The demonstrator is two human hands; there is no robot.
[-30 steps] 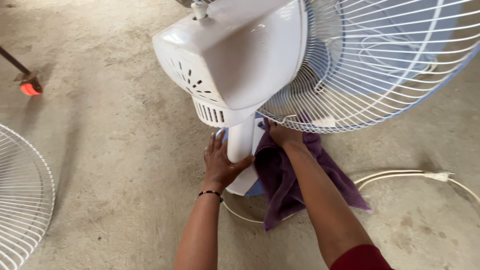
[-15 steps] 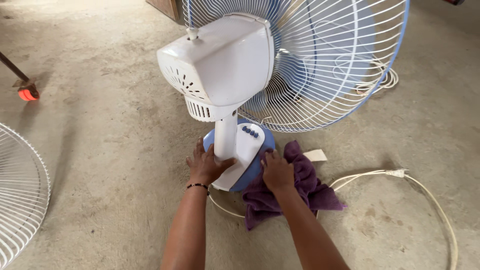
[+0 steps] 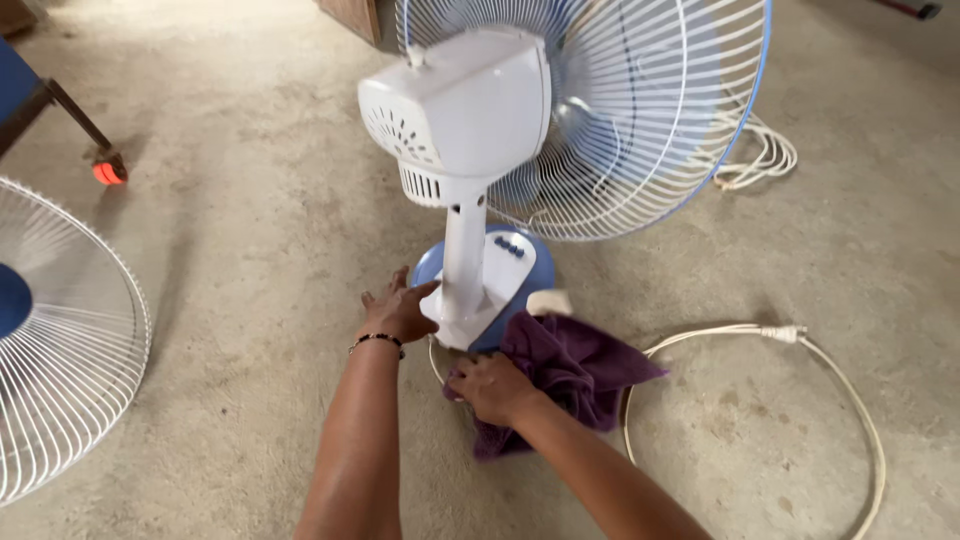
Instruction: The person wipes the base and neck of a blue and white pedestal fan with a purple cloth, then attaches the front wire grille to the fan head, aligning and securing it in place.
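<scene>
The floor (image 3: 230, 230) is bare, rough concrete, grey-beige and mottled with darker stains, and it fills the whole view from the head camera. At the far left a dark furniture leg with an orange-red foot (image 3: 108, 172) stands on it, and below that a detached white wire fan guard (image 3: 60, 340) lies near the left edge. A wooden piece (image 3: 350, 18) shows at the top edge. A white power cord (image 3: 800, 400) curves in a wide loop across the right side of the floor, its plug lying flat, and a bundled coil of cord (image 3: 765, 155) rests behind the fan. The table fan (image 3: 470, 110) stands upright in the middle of the floor: a white motor housing with vent slots, a white neck, a round blue base (image 3: 530, 270) with a white control panel and blue buttons, and a white wire cage with a blue rim around pale blades. The left hand (image 3: 397, 310), a dark beaded bracelet (image 3: 376, 341) on its wrist, rests with fingers loosely spread against the foot of the neck at the near left of the base, steadying it rather than gripping. The right hand (image 3: 492, 385) is closed around a bunched purple cloth (image 3: 570, 370), which lies on the floor touching the near right edge of the base, partly covering the cord.
</scene>
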